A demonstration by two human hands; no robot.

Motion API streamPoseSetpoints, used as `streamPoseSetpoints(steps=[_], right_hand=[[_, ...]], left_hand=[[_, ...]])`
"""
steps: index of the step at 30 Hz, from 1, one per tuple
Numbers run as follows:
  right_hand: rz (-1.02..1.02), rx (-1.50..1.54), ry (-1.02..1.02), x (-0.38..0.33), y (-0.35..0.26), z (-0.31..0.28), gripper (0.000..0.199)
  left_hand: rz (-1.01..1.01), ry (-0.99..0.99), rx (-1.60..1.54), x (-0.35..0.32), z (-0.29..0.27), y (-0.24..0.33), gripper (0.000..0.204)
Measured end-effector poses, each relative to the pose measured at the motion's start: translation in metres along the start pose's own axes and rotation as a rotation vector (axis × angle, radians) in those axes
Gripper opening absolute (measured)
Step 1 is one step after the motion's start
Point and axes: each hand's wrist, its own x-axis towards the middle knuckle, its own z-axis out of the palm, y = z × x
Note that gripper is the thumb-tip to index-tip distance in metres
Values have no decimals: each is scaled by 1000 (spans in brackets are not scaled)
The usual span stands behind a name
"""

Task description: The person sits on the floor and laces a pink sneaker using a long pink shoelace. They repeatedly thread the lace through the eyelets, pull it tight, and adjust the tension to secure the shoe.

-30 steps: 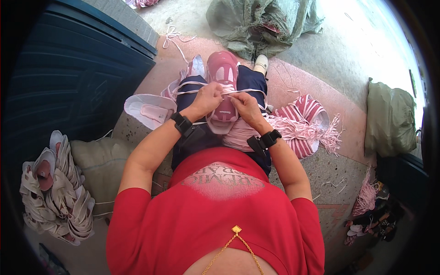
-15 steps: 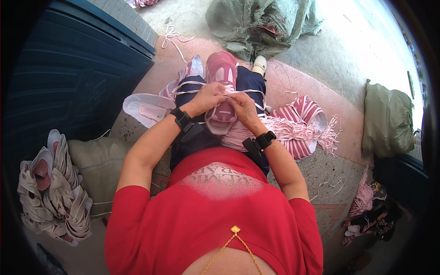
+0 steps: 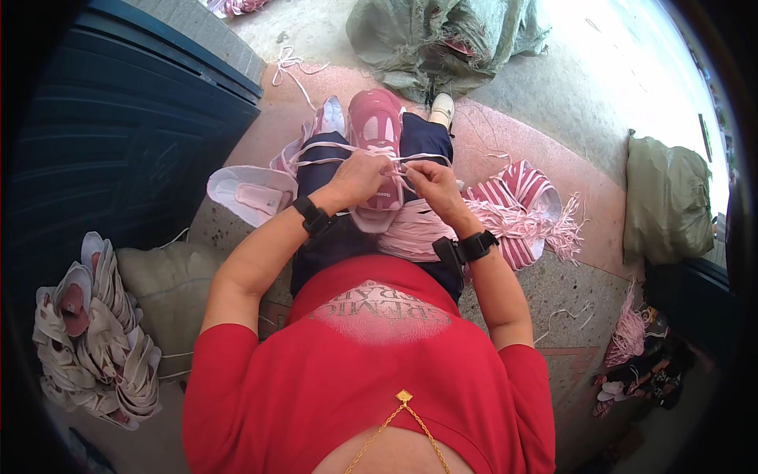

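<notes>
A pink shoe upper (image 3: 376, 118) lies lengthwise across my lap, its toe pointing away from me. Pale pink shoelace (image 3: 320, 146) crosses its eyelet area and trails out to both sides over my dark trousers. My left hand (image 3: 360, 178) is closed over the left eyelet edge, and its fingertips are partly hidden. On the other side, my right hand (image 3: 434, 188) pinches a strand of the lace between thumb and forefinger, just off the upper's right edge. Beneath my right forearm rests a thick bundle of pink laces (image 3: 418, 231).
More pink-striped uppers (image 3: 517, 186) lie to the right, and a pale upper (image 3: 251, 192) to the left. Stacked uppers (image 3: 99, 340) stand at lower left beside a tan sack (image 3: 170, 288). Green sacks (image 3: 446, 43) sit ahead and far right (image 3: 667, 201). A dark blue door (image 3: 134, 118) borders the left.
My hands have drawn slightly apart, the right one outward with the lace in its fingers. My left hand has turned, its back now covering more of the upper.
</notes>
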Motion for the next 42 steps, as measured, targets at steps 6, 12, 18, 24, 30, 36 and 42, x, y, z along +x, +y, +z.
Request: streamPoseSetpoints(steps=[6,12,18,24,30,36,42], right_hand=[[178,155,11,14,8,2,22],[-145,-471,31,24,19,16,20],[-352,-739,63,26,15,29,17],[-373,-933,42,27,7,35,18],[-268,-876,39,31,10,36,17],[-415,-790,-62,38,12,39,8],[-567,-758,-34,39,10,40,17]], left_hand=[[308,189,218,-19,1,-4,14],[401,229,403,-36,5,0,16],[405,230,449,-39,4,4,19],[403,238,453,-40,5,5,19],[416,310,427,-42,7,4,18],[403,340,352,-43,8,4,19],[150,418,59,-33,3,-2,26]])
